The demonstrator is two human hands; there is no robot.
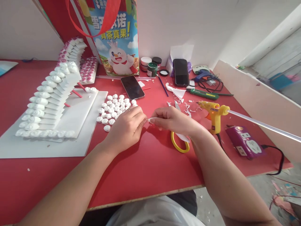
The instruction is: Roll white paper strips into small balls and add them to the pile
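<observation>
Between my two hands, above the red table, is a small white strip (152, 120), bent into a narrow loop. My left hand (131, 124) pinches its left end with the fingers pressed together. My right hand (168, 118) has thumb and fingers closed on its right part. Several small white rosettes (112, 109) lie just beyond my left hand, which hides some of them. Scissors with a yellow handle (180, 147) lie under and beside my right hand, partly covered. White paper scraps (188, 110) are scattered beyond the right hand.
A stepped white model (50, 103) edged with rosettes stands on a board at the left. A yellow glue gun (214, 116) and purple box (244, 141) are at the right. Behind are phones (133, 87), paint jars (152, 68) and a colourful bag (117, 47). The red table's (141, 175) front edge is near me.
</observation>
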